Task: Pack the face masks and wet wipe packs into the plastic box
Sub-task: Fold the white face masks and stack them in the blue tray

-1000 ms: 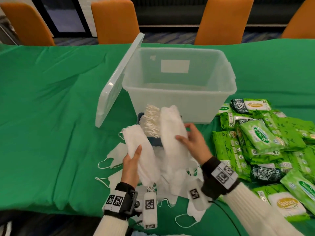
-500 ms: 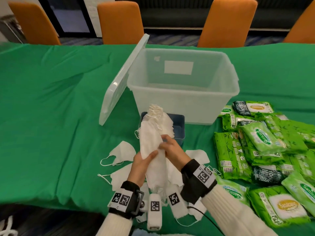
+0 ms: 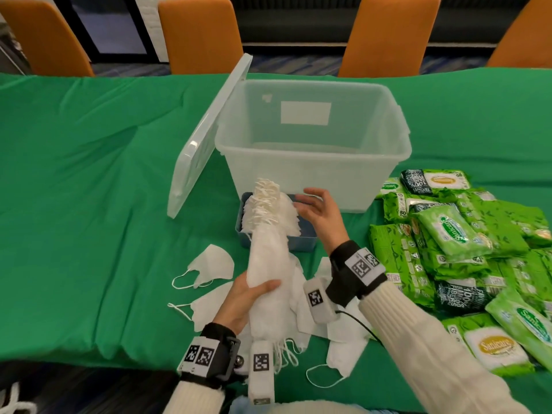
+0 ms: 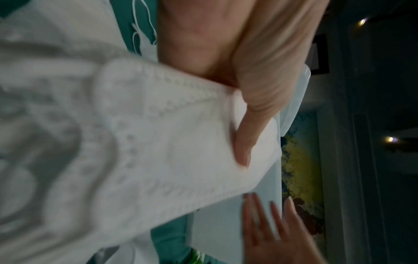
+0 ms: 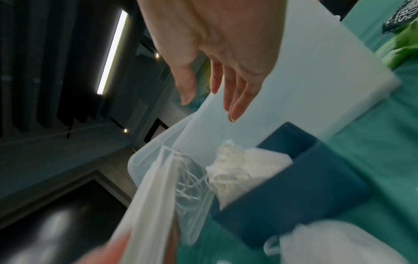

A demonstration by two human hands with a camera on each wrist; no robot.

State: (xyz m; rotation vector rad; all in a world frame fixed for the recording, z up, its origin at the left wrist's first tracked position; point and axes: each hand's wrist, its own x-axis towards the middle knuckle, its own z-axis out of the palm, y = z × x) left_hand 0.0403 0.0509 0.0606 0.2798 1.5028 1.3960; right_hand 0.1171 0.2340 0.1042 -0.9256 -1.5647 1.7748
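My left hand [image 3: 248, 297] grips a thick stack of white face masks [image 3: 268, 252] near its lower end, thumb pressed across it [image 4: 244, 142]. The stack tilts up towards the clear plastic box [image 3: 310, 180], its ear loops bunched at the top. My right hand [image 3: 316, 207] hovers with straight fingers over a small blue tray [image 3: 301, 237] that holds more masks [image 5: 244, 171], just in front of the box. It holds nothing [image 5: 212, 100]. Green wet wipe packs [image 3: 454, 234] lie heaped to the right. The plastic box looks empty.
The box's lid [image 3: 206, 138] leans against its left wall. Loose masks [image 3: 212, 264] lie scattered on the green tablecloth [image 3: 89, 174] around my hands and near the front edge. Orange chairs [image 3: 200, 31] stand behind the table.
My right hand has let go of the mask stack and moved forward over the blue tray. The left hand alone holds the stack now, raised and tilted towards the box.
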